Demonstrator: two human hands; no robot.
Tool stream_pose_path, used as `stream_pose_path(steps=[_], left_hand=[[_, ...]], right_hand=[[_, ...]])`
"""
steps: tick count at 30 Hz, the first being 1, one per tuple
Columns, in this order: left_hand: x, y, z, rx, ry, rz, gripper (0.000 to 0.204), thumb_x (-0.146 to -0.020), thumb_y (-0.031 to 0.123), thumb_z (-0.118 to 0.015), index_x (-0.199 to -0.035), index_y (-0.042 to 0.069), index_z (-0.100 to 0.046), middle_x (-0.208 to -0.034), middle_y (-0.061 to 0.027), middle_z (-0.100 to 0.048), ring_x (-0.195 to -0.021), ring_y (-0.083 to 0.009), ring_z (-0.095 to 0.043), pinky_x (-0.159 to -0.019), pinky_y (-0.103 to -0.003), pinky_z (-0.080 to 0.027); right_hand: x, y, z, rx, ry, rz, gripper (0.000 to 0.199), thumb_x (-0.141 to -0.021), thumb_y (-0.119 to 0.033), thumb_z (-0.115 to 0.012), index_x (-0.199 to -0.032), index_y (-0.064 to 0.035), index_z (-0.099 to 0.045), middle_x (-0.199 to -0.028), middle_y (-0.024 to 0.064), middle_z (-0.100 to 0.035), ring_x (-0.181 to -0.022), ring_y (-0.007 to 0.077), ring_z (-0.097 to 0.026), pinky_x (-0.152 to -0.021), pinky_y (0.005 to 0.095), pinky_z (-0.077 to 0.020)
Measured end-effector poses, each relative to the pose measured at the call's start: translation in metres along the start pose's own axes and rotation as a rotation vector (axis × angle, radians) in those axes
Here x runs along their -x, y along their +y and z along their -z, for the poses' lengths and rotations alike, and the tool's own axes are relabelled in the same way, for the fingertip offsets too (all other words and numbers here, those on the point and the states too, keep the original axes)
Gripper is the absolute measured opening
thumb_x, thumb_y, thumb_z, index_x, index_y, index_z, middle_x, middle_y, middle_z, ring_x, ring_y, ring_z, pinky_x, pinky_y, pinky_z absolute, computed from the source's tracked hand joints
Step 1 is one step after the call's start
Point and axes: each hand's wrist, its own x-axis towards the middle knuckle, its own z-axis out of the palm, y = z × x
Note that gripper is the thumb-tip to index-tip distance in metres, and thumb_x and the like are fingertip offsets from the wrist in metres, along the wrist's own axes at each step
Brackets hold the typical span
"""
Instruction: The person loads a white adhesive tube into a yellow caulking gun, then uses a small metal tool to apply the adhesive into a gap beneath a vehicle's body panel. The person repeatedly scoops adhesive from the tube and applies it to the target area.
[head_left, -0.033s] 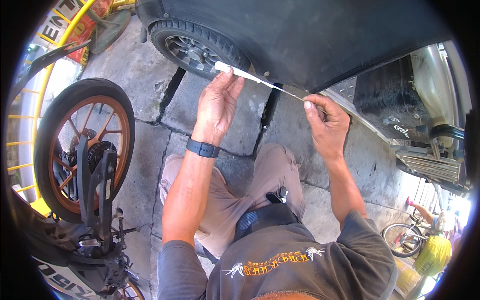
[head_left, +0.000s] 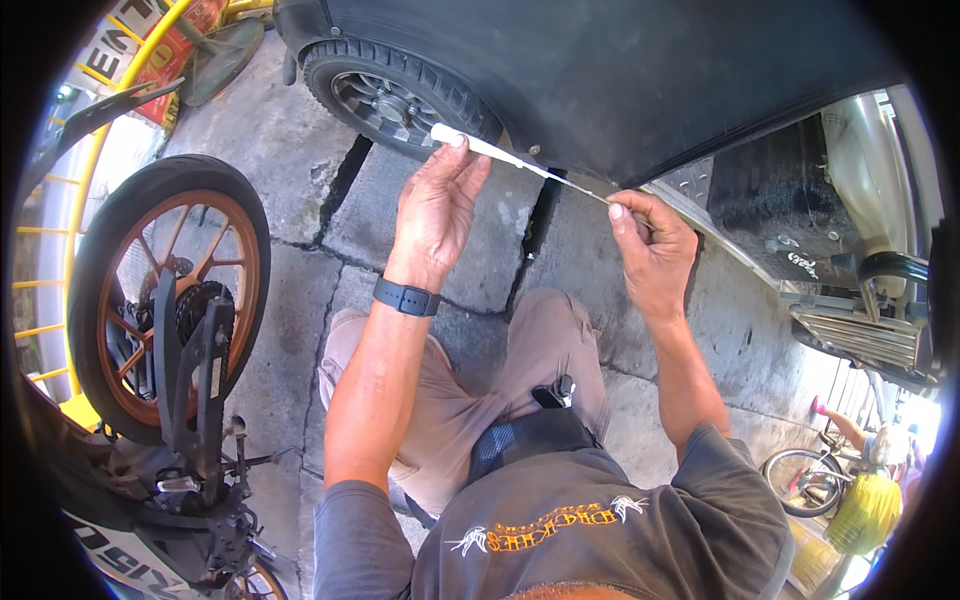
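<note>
I hold a long thin white rod (head_left: 510,158) stretched between both hands, in front of a dark car body (head_left: 620,70). My left hand (head_left: 435,210), with a black watch (head_left: 405,297) on its wrist, grips the rod's thicker white end with fingertips. My right hand (head_left: 655,250) pinches the thin, wire-like end between thumb and forefinger. The rod slants down from left to right. Just behind the left hand is the car's wheel (head_left: 400,95). I am crouched, knees over cracked concrete paving (head_left: 300,170).
A motorcycle's rear wheel with an orange rim (head_left: 165,290) stands close at my left, its frame below. A yellow railing (head_left: 60,250) runs behind it. At right are the car's open door sill (head_left: 860,320) and, farther off, a person with a bicycle (head_left: 800,480).
</note>
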Motion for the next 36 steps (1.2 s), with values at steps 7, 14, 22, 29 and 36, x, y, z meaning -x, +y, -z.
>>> stream_pose_path(steps=[7,14,22,29,36], left_hand=[[0.008,-0.007,-0.008,-0.11,-0.094,-0.028,0.018,-0.1,0.012,-0.066,-0.113,-0.001,-0.062,-0.113,-0.0089,-0.066,-0.109,-0.0174,-0.065,-0.098,-0.03,-0.058],[0.006,-0.006,-0.006,-0.071,-0.025,-0.087,0.015,-0.1,0.013,-0.068,-0.109,0.003,-0.063,-0.106,-0.0069,-0.068,-0.103,-0.0186,-0.068,-0.097,-0.033,-0.058],[0.006,0.0,-0.011,-0.145,-0.062,-0.176,0.015,-0.096,0.007,-0.072,-0.106,0.003,-0.062,-0.1,-0.0082,-0.071,-0.093,-0.0182,-0.071,-0.088,-0.034,-0.062],[0.018,-0.002,-0.013,-0.158,-0.065,-0.166,0.013,-0.095,0.007,-0.073,-0.103,0.003,-0.063,-0.099,-0.0086,-0.071,-0.092,-0.0186,-0.071,-0.087,-0.034,-0.062],[0.011,0.004,-0.012,-0.041,-0.095,-0.166,0.011,-0.096,0.01,-0.072,-0.102,0.004,-0.065,-0.099,-0.008,-0.071,-0.092,-0.019,-0.071,-0.09,-0.035,-0.061]], right_hand=[[-0.005,0.004,-0.026,-0.092,-0.07,-0.124,0.009,-0.094,-0.006,-0.071,-0.101,-0.0001,-0.074,-0.08,-0.0051,-0.062,-0.068,0.0014,-0.047,-0.059,0.0203,-0.0389],[0.001,-0.007,-0.011,0.149,0.015,-0.012,0.008,-0.093,-0.005,-0.072,-0.1,-0.002,-0.073,-0.078,-0.0002,-0.065,-0.065,0.0046,-0.047,-0.058,0.0225,-0.0393],[-0.019,-0.02,0.005,0.278,-0.098,0.174,0.008,-0.09,-0.001,-0.071,-0.098,-0.0012,-0.073,-0.074,-0.0006,-0.057,-0.064,0.0068,-0.043,-0.059,0.0241,-0.0365],[-0.01,-0.007,-0.014,0.101,-0.123,0.038,0.007,-0.094,-0.006,-0.071,-0.099,-0.0014,-0.073,-0.08,-0.0067,-0.059,-0.069,0.0032,-0.045,-0.061,0.0226,-0.0363],[-0.019,0.013,0.0,-0.06,-0.12,-0.055,0.011,-0.097,-0.013,-0.071,-0.1,-0.0027,-0.074,-0.081,-0.0078,-0.057,-0.069,0.0004,-0.043,-0.059,0.0201,-0.0335]])
